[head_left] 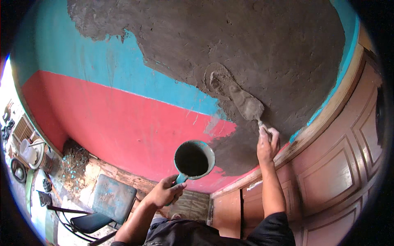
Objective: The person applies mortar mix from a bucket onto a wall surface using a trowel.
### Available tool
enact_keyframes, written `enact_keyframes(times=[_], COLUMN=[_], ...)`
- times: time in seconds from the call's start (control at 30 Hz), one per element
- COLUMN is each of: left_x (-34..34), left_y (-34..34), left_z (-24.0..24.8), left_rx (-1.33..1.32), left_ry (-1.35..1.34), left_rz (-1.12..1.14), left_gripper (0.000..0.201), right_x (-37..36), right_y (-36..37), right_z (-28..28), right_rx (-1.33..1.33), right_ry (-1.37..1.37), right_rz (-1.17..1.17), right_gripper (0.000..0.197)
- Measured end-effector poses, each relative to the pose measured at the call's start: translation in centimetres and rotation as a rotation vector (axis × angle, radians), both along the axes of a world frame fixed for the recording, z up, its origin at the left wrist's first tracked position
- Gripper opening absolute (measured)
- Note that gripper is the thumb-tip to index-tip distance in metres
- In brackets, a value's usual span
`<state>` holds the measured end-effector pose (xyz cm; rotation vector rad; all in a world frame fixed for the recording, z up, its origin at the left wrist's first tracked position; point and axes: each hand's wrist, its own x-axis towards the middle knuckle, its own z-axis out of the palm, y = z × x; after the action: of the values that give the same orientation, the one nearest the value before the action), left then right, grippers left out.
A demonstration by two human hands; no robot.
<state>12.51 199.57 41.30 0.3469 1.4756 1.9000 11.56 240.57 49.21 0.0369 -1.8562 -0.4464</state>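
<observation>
My left hand [166, 191] is closed round the handle of a light blue dipper [210, 159], which holds dark grey wet mortar [192, 160]. In my right hand [269, 143] is the handle of a trowel [247, 102], its blade coated with mortar. The blade lies against the wall, with its tip at a fresh thick dab of mortar [217, 80]. Grey-brown plaster [279, 45] covers the wall's upper right part. To the left, the wall shows blue paint [98, 57] above red paint [111, 119].
A wooden frame [344, 98] and brown panelled door [328, 176] border the wall at right. Down at left stands a stained chair [113, 199]. Rubble [76, 162] lies by the wall's foot, near a white container [28, 151] and other clutter.
</observation>
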Motion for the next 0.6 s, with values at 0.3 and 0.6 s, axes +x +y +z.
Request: enact_keyframes(times=[0.3,0.6], left_x=[0.5,0.2], left_y=[-0.9,-4.8], left_z=[-1.2,-2.0], left_rx=[-0.082,-0.091], left_ry=[-0.039,-0.041], left_rz=[0.008,-0.037], left_gripper=[0.022,0.024], right_x=[-0.7,-2.6], right_y=[-5.4,-3.3], right_z=[1.4,0.7], right_rx=[-0.102,-0.009], right_ry=[-0.029,-0.076], right_rz=[0.279,0.184], right_gripper=[0.029,0.027])
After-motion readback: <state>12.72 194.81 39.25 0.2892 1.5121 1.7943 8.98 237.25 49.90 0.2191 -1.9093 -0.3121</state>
